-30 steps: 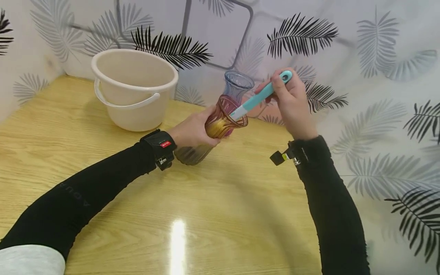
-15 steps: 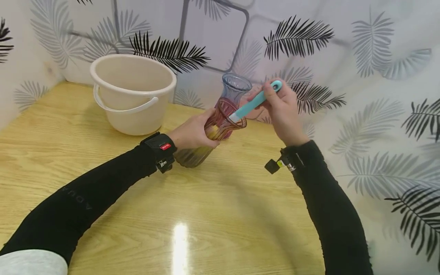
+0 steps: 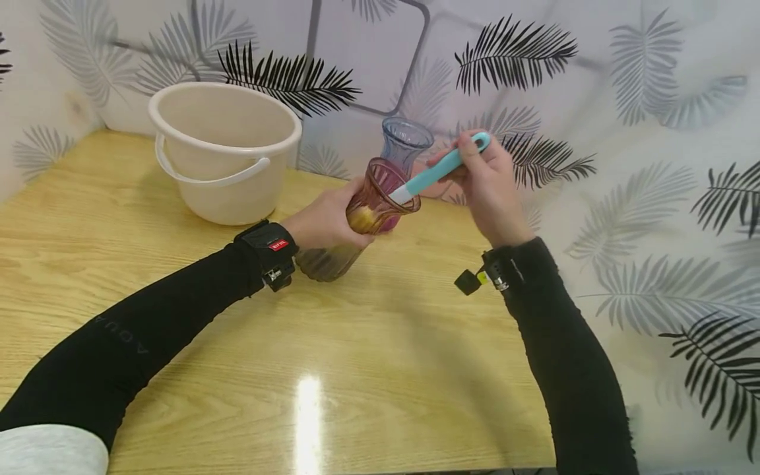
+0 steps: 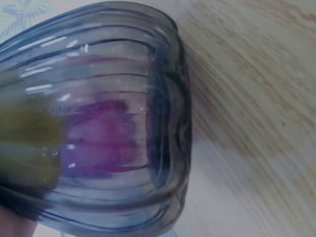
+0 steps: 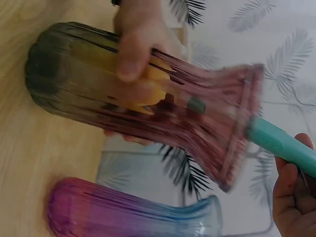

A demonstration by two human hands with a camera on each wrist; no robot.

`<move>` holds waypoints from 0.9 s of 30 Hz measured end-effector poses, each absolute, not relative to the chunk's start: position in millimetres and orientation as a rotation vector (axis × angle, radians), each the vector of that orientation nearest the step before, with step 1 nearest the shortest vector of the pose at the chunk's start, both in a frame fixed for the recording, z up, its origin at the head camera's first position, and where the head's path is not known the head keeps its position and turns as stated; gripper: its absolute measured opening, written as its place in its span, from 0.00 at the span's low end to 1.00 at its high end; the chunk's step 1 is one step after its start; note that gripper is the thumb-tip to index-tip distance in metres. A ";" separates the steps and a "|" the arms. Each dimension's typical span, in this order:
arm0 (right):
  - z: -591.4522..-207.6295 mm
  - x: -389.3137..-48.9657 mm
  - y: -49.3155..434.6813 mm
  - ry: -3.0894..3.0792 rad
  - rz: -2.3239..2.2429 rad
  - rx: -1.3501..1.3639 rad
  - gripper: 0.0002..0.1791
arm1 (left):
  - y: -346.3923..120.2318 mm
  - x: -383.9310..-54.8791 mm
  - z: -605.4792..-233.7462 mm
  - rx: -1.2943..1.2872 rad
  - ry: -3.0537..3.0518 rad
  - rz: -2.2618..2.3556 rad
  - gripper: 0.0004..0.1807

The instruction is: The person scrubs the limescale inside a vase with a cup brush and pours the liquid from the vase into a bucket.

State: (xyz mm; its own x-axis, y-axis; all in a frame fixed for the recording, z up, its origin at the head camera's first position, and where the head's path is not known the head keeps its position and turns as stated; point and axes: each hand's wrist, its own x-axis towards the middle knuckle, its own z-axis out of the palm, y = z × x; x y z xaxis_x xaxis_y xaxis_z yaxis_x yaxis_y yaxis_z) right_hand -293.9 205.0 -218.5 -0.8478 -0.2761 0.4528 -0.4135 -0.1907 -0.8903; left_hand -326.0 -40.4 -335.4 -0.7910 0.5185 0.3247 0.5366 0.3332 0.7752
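Note:
In the head view, my left hand [image 3: 325, 219] grips a ribbed glass vase [image 3: 388, 179] round its middle, tilted with its mouth to the upper right. The glass runs from grey at the base to pinkish red at the rim. My right hand [image 3: 490, 188] pinches the turquoise handle of a bottle brush [image 3: 436, 173], whose white neck enters the vase mouth. Through the glass, the right wrist view shows the brush's yellow head [image 5: 155, 83] inside, partly behind fingers. The vase's grey base [image 4: 168, 123] fills the left wrist view. Whether it touches the table cannot be told.
A second vase [image 3: 406, 140], blue above and magenta below, stands just behind the held one. To the left is a cream bucket [image 3: 228, 188] with its handle hanging down in front. The wooden table [image 3: 237, 369] meets a leaf-patterned wall [image 3: 641, 218].
The right hand has moved down and left, pushing the brush a little deeper into the vase; in the last half second it shifts only slightly. The left hand keeps its grip.

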 end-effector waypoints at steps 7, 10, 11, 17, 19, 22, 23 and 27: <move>-245.5 -293.2 184.9 -2.171 2.136 0.926 0.14 | -35.7 -321.7 -341.2 -1.026 -2.578 -1.489 0.49; -236.3 -292.4 189.5 -2.130 2.160 0.871 0.15 | -36.9 -321.4 -344.6 -1.009 -2.562 -1.501 0.48; -231.3 -292.2 193.0 -2.091 2.188 0.845 0.15 | -37.5 -321.6 -345.0 -1.008 -2.552 -1.509 0.46; -192.5 -289.6 218.9 -1.702 2.366 0.733 0.12 | -41.9 -325.7 -336.7 -0.993 -2.554 -1.446 0.46; -185.3 -287.1 222.7 -1.642 2.390 0.718 0.11 | -41.6 -328.0 -332.5 -1.001 -2.561 -1.415 0.48; -185.9 -285.2 218.7 -1.646 2.388 0.732 0.11 | -44.0 -330.6 -328.4 -0.988 -2.546 -1.425 0.50; -189.0 -285.3 215.1 -1.662 2.378 0.735 0.11 | -45.0 -331.1 -327.9 -0.977 -2.539 -1.438 0.50; -213.3 -287.5 191.8 -1.878 2.295 0.791 0.11 | -46.6 -330.7 -329.9 -0.985 -2.507 -1.469 0.47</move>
